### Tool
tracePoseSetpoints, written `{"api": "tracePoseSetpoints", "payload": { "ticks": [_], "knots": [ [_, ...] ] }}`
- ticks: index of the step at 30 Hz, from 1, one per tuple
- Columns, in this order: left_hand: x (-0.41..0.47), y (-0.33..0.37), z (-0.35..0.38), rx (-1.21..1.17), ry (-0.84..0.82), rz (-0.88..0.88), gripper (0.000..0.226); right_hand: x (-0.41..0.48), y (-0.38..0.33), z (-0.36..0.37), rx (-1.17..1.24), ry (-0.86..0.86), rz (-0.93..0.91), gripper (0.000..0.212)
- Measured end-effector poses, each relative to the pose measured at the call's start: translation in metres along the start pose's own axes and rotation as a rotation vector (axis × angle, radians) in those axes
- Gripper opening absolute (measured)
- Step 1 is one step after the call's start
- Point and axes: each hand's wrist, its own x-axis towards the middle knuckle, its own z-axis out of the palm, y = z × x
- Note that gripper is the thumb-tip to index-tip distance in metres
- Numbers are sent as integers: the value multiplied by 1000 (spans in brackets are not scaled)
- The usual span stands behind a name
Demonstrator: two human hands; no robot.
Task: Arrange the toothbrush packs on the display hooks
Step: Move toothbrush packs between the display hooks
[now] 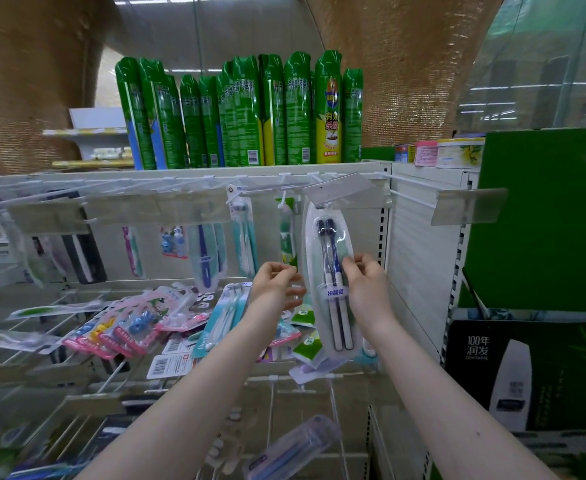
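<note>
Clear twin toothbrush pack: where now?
Head view, right of centre: clear twin toothbrush pack upright under the clear plastic tag holder, right hand pinching its edge, left hand beside it.

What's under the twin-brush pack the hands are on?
Below the twin-brush pack, at its lower end, lie loose green-and-white packs and a pale purple pack. Whatever sits directly behind it is covered.

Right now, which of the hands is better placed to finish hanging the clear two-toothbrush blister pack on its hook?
Right. The right hand pinches the clear two-toothbrush blister pack mid-length, its top under the clear plastic label holder. The left hand sits beside its edge, grip unclear.
</note>
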Motion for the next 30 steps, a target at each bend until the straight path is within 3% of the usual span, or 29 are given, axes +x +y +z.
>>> {"api": "tracePoseSetpoints", "payload": {
  "ticks": [7,23,30],
  "knots": [
    [21,-5,1,-6,-7,16,4,30,11,12,25,17,33,8],
    [81,-8,0,-12,-23,28,5,105,40,34,-84,55,44,27],
    [90,-14,-5,7,-35,18,4,113,52,37,-94,58,34,19]
  ]
}}
